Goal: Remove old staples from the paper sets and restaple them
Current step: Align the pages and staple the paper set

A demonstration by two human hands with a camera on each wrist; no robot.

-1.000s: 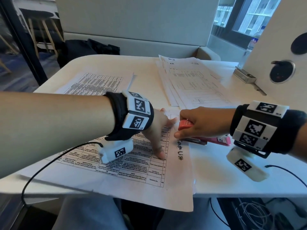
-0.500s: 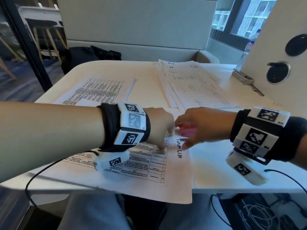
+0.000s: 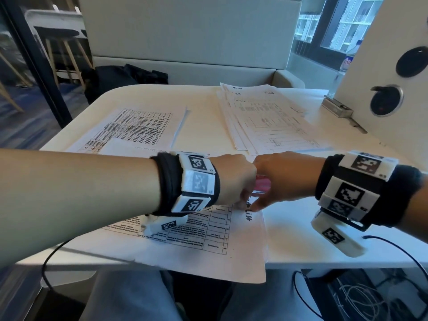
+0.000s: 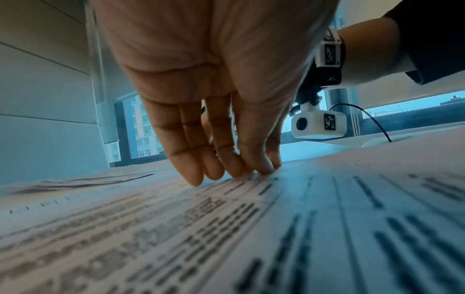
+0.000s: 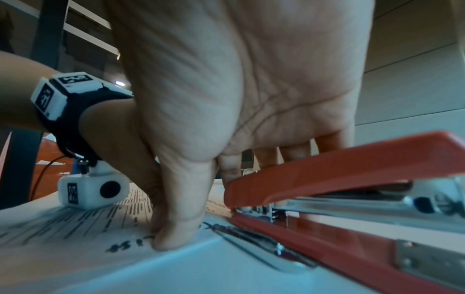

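Note:
A printed paper set (image 3: 208,246) with a handwritten title lies at the table's front edge. My left hand (image 3: 231,181) hovers over it, and its straight fingertips (image 4: 261,169) press the sheet (image 4: 251,228). My right hand (image 3: 284,179) meets it from the right, with the thumb (image 5: 176,228) pressing the paper's edge. The right hand's fingers lie over the front end of the red stapler (image 5: 352,175), which rests on the table with its nose at the paper's corner. In the head view only a bit of the stapler (image 3: 262,185) shows between the hands. No staple is visible.
A loose stack of printed sheets (image 3: 266,121) lies at the back right, another set (image 3: 139,128) at the back left. A silver metal tool (image 3: 338,110) sits by the right wall panel. The white table (image 3: 301,239) ends just below my wrists; a cable (image 3: 405,251) hangs there.
The right hand slid the stapler left to the paper's corner. The left hand drew in from a spread press until both hands touch.

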